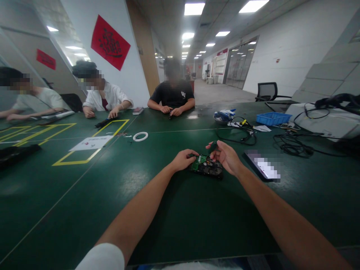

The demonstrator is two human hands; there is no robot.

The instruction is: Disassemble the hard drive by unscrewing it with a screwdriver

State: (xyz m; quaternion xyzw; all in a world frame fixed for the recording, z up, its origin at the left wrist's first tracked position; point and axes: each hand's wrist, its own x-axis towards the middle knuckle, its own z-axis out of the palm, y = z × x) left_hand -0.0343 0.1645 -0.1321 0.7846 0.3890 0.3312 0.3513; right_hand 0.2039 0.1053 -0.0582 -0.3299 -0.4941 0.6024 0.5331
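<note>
A hard drive (208, 169) lies on the green table in front of me, with its green circuit board facing up and dark metal around it. My left hand (184, 159) is at its left side, the fingers closed on the edge of the drive. Over the right part of the drive, my right hand (226, 156) grips what looks like a small screwdriver (214, 145) by its dark green handle. The tool's tip is too small to make out against the board.
Right of my hands lies a phone (263, 167). Black cables (295, 144), a blue tray (272, 118) and a pale machine (323, 120) occupy the right side. A white ring (140, 136) and a paper sheet (91, 143) lie left. Several people sit across the table.
</note>
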